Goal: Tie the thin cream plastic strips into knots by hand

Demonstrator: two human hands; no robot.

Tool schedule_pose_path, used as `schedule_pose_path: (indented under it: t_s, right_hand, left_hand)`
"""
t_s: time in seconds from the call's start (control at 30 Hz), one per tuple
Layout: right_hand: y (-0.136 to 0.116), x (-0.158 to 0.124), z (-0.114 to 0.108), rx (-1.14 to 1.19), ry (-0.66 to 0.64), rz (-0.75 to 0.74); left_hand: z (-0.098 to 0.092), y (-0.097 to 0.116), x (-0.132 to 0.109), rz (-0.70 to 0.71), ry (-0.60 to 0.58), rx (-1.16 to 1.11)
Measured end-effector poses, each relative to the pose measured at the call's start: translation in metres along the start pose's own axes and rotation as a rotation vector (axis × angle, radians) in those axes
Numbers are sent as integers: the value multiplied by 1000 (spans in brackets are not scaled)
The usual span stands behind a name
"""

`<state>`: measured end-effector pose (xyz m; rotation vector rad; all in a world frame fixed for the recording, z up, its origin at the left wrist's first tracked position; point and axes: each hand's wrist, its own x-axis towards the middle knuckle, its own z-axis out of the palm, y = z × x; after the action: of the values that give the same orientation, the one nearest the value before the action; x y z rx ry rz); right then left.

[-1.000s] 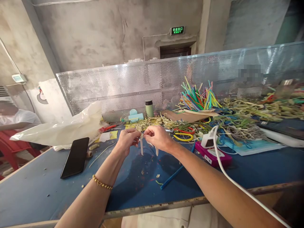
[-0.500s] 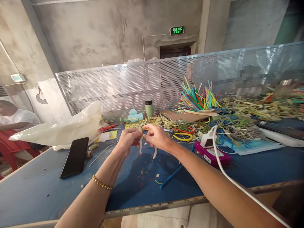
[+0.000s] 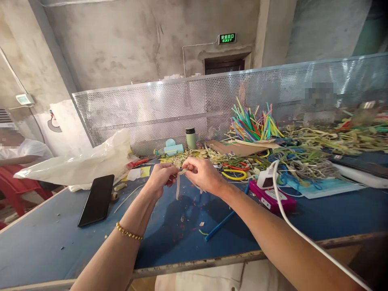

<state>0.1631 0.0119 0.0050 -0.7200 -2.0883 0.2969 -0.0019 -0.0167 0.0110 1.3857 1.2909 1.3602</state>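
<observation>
My left hand (image 3: 160,178) and my right hand (image 3: 201,174) meet above the blue table (image 3: 45,238), both pinched on a pale cream strip (image 3: 177,188). One end of the strip hangs down from between the fingertips; the rest is hidden in my right hand. A gold bracelet (image 3: 129,233) sits on my left wrist. Small scraps (image 3: 200,224) and a blue tube (image 3: 222,223) lie on the table below my hands.
A black phone (image 3: 96,200) lies at the left beside a white plastic bag (image 3: 81,163). Coloured tubes (image 3: 253,123), tangled strips (image 3: 306,149), a pink box (image 3: 271,200) with a white cable (image 3: 291,226) and a green flask (image 3: 190,138) stand before the perforated metal screen (image 3: 145,109). Another person (image 3: 18,149) sits far left.
My hands have shifted slightly up while working the strip; its second hanging end near my right hand no longer shows, and only one end dangles now.
</observation>
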Motion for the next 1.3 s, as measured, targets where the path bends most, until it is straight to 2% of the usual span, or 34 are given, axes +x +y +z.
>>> schedule_pose_path:
  t_s: [0.13, 0.33, 0.83, 1.0, 1.13, 1.3]
  right_hand:
    - [1, -1, 2, -40, 8, -53]
    - [5, 0, 6, 29, -13, 32]
    - [2, 2, 6, -21, -28, 143]
    - [3, 3, 5, -29, -40, 184]
    - [5, 4, 2, 22, -39, 193]
    - [8, 4, 2, 42, -38, 206]
  left_hand:
    - [0, 0, 0, -15, -5, -28]
    - [3, 1, -3, -8, -54, -34]
    - [9, 2, -6, -24, -38, -42]
    - [6, -1, -4, -48, -101, -96]
    - [0, 0, -1, -64, -213, -202]
    - [-1, 2, -3, -6, -289, -156]
